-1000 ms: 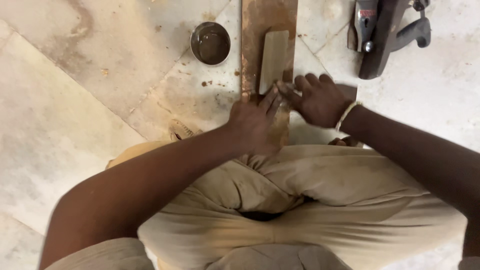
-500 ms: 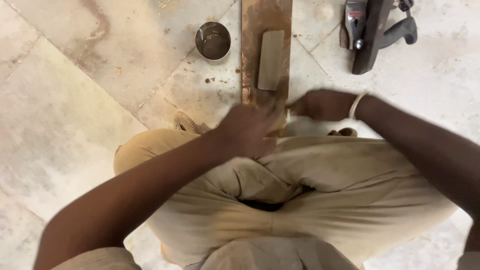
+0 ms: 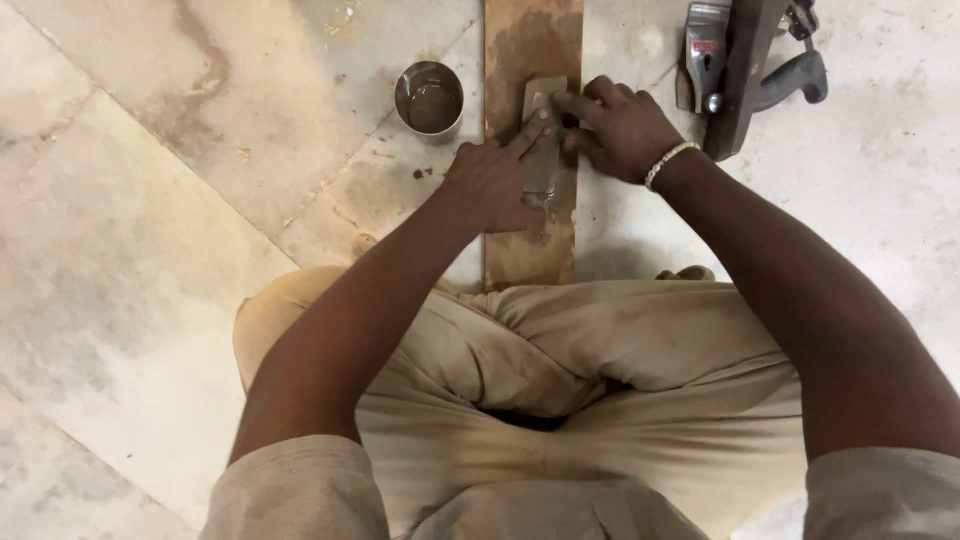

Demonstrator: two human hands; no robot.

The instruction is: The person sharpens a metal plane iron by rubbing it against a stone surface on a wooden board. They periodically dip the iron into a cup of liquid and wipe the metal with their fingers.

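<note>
A flat grey rectangular block (image 3: 545, 105) lies lengthwise on a long brown wooden plank (image 3: 530, 250) that rests on the stone floor in front of my crossed legs. My left hand (image 3: 492, 182) lies over the block's near half, index finger stretched along its top. My right hand (image 3: 622, 125), with a pale bracelet at the wrist, has its fingers curled onto the block's far right side. Whether a thin blade is pinned under my fingers cannot be made out.
A small round metal cup (image 3: 429, 98) holding dark liquid stands on the floor just left of the plank. A hand plane (image 3: 742, 62) with a dark handle lies at the upper right. My khaki trousers (image 3: 600, 370) fill the lower frame.
Both hands moved away from me along the plank, from its near end up onto the grey block, which they did not touch before. My view shifted slightly.
</note>
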